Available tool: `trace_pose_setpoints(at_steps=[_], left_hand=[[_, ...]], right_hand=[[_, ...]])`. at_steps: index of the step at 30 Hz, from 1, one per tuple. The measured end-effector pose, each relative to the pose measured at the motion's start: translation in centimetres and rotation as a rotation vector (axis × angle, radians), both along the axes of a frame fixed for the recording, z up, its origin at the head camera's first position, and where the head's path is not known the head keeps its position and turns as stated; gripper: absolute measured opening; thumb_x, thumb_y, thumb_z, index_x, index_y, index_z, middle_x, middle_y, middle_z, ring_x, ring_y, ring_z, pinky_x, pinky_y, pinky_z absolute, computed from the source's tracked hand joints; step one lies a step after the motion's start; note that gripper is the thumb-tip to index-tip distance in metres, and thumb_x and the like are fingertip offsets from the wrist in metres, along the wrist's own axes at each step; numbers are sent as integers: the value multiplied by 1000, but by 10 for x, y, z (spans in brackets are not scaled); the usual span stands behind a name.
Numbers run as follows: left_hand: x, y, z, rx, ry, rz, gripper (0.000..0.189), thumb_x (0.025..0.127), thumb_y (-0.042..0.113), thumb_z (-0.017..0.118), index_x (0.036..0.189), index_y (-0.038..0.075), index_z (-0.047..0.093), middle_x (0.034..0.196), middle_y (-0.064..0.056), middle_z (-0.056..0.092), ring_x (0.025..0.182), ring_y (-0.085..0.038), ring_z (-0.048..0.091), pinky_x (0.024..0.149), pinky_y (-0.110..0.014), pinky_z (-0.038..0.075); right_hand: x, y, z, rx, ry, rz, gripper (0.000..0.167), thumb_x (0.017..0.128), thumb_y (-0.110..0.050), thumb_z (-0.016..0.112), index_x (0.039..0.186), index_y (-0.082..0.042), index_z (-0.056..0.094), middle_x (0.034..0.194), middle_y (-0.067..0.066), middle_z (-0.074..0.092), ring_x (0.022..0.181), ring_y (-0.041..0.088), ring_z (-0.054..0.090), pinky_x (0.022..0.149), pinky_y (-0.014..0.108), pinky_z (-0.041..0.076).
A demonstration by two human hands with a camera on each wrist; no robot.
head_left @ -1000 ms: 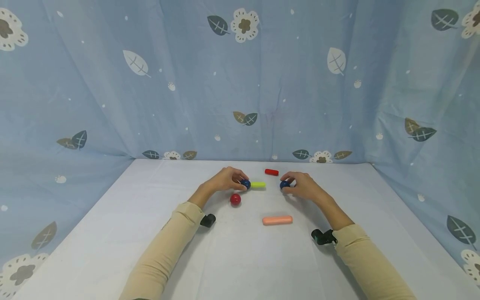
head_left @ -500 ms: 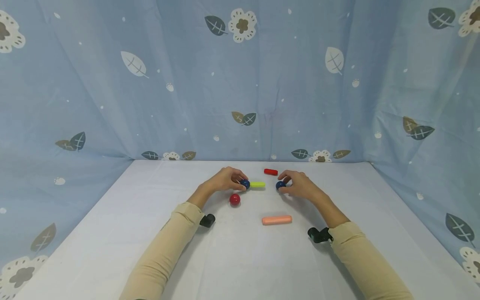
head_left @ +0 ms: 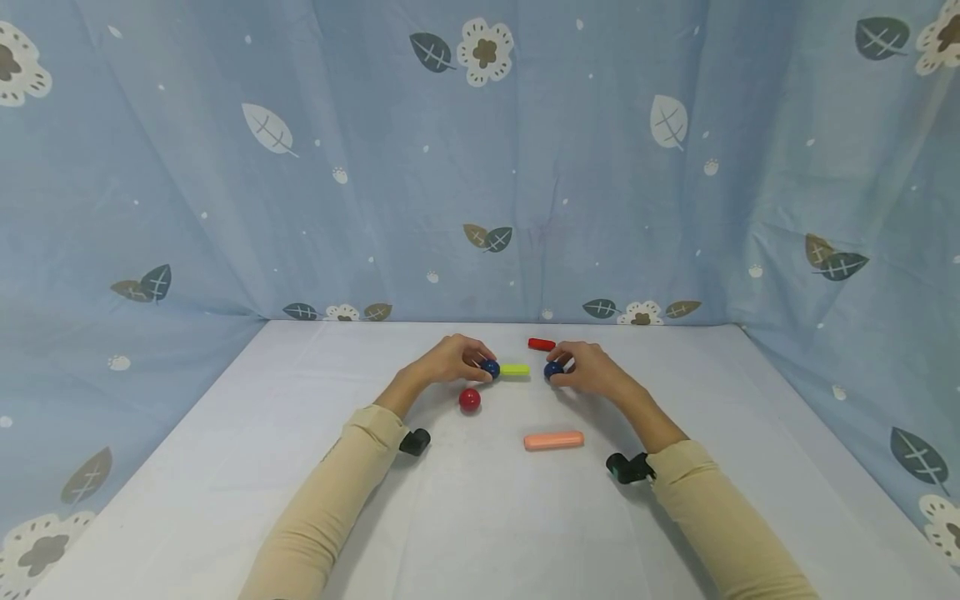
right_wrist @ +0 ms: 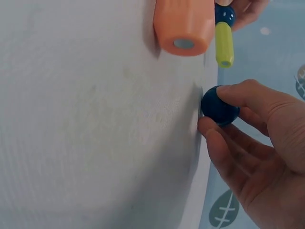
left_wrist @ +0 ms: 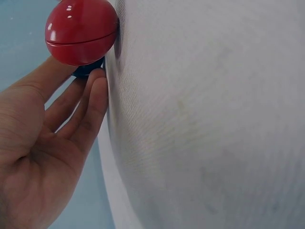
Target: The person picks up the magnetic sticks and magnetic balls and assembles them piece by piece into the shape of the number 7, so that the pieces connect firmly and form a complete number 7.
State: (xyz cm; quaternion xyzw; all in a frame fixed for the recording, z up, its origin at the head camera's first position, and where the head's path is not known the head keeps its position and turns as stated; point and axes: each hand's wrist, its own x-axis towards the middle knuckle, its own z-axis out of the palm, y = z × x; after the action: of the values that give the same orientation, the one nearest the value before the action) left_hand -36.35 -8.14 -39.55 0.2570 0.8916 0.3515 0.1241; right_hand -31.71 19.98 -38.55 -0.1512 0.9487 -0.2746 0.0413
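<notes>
My left hand (head_left: 450, 360) pinches a dark blue ball (head_left: 491, 368) between thumb and fingers at the far middle of the table. Against that ball's right side lies a short yellow-green rod (head_left: 515, 370), pointing right. To the right of the rod, my right hand (head_left: 596, 369) pinches a second blue ball (head_left: 553, 371); a small gap separates this ball from the rod's free end. In the right wrist view, thumb and fingertips hold the blue ball (right_wrist: 220, 107) low at the table surface. The left wrist view mostly hides the left ball behind a red ball (left_wrist: 81, 31).
The red ball (head_left: 469, 400) sits just in front of my left hand. A longer orange rod (head_left: 553, 441), with a silvery disc in its end, lies nearer the front. Behind the right ball is a short red rod (head_left: 542, 343). A blue patterned curtain (head_left: 525, 167) closes off the table's back.
My right hand has slid its blue ball left, closer to the yellow-green rod's end. The left hand, its ball and the rod stay in place.
</notes>
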Motion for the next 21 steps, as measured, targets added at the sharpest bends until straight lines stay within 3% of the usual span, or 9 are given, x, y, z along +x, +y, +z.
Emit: trace_pose_setpoints(at_steps=[4, 21], left_hand=[[0, -1, -1, 4, 0, -3, 35, 82, 23, 80, 116, 18, 71, 113, -2, 72, 108, -18, 67, 96, -35, 55], [-2, -1, -2, 11, 4, -18, 36, 82, 24, 80, 116, 17, 71, 114, -3, 72, 108, -18, 67, 95, -35, 55]], right_hand=[[-1, -3, 0, -33, -39, 4, 40, 86, -16, 74, 123, -6, 62, 116, 16, 66, 89, 20, 65, 65, 26, 57], [-1, -11, 1, -59, -59, 49, 40, 88, -14, 73, 125, -5, 62, 120, 16, 65, 90, 20, 65, 66, 28, 58]])
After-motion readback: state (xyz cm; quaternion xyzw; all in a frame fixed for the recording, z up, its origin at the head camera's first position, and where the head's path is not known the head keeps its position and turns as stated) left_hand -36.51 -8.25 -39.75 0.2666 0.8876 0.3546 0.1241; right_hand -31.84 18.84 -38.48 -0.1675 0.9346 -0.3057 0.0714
